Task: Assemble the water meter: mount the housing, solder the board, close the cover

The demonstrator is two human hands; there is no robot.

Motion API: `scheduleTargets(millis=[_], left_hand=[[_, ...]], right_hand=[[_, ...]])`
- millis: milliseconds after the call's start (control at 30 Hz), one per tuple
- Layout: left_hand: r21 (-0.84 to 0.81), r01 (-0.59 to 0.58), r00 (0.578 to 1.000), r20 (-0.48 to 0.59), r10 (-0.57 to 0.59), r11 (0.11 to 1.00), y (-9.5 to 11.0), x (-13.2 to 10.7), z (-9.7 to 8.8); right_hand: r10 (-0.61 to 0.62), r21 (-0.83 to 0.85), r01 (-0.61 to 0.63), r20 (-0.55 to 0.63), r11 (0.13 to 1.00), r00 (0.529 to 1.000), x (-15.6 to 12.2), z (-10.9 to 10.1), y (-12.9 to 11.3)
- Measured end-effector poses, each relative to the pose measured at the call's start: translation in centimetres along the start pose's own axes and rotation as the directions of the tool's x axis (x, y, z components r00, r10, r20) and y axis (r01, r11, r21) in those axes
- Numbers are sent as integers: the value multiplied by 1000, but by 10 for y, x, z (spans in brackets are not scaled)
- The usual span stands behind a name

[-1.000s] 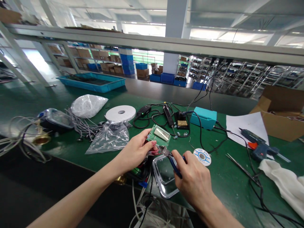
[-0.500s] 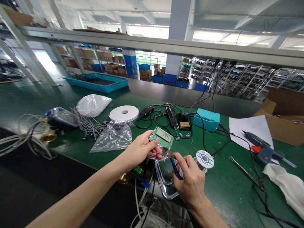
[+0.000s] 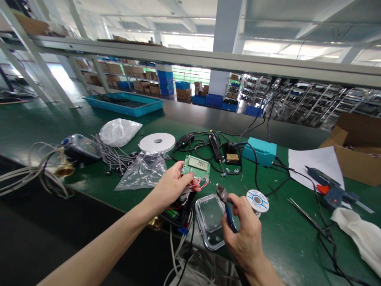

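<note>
My left hand (image 3: 171,186) holds a green circuit board with an LCD readout (image 3: 195,166) by its lower edge, and thin red and white wires (image 3: 198,185) run from the board. Below it sits a black meter housing (image 3: 178,211) with cables, still joined to those wires as far as I can see. My right hand (image 3: 242,234) grips blue-handled wire cutters (image 3: 226,208), their jaws pointing up and a little apart from the wires. Under the cutters lies a transparent cover with a metal rim (image 3: 208,226).
A solder wick spool (image 3: 257,200) lies right of the cutters. Behind stand a teal soldering station (image 3: 258,151) and black cables. A glue gun (image 3: 330,193), tweezers (image 3: 309,218), a white cloth (image 3: 357,238) and a cardboard box (image 3: 357,151) are on the right.
The cutters have moved right and off the wires, with my right hand drawn back. The circuit board has risen slightly in my left hand.
</note>
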State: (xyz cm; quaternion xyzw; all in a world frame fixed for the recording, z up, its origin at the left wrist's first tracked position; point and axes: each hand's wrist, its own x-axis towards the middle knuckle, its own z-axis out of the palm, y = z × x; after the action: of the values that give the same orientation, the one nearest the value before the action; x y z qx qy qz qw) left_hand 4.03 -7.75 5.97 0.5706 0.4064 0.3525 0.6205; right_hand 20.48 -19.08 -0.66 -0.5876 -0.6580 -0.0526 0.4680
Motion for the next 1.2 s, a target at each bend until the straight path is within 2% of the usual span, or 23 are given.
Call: scheduleTargets(millis=[100, 267, 333, 467, 667, 767, 967, 1200], left_hand=[[68, -31, 999, -35, 34, 997, 0, -4, 3], [257, -154, 985, -37, 169, 954, -7, -2, 0], [236, -129, 989, -40, 142, 963, -10, 1, -1], [93, -34, 998, -58, 40, 995, -10, 6, 1], [60, -26, 995, -97, 31, 998, -13, 5, 10], [56, -32, 990, -132, 39, 998, -15, 5, 12], [120, -101, 963, -237, 128, 988, -20, 6, 7], [176, -136, 950, -256, 179, 975, -22, 8, 4]], right_hand=[[37, -9, -37, 74, 999, 997, -10, -1, 3], [88, -43, -82, 184, 996, 979, -14, -2, 11], [104, -56, -95, 192, 994, 976, -12, -4, 14], [107, -88, -89, 235, 992, 966, -5, -7, 13], [13, -103, 21, 319, 994, 948, 3, 2, -2], [-28, -129, 73, 321, 989, 947, 6, 9, -11], [-68, -187, 127, 292, 974, 954, 9, 15, -23], [-89, -261, 159, 262, 952, 961, 8, 12, -25]])
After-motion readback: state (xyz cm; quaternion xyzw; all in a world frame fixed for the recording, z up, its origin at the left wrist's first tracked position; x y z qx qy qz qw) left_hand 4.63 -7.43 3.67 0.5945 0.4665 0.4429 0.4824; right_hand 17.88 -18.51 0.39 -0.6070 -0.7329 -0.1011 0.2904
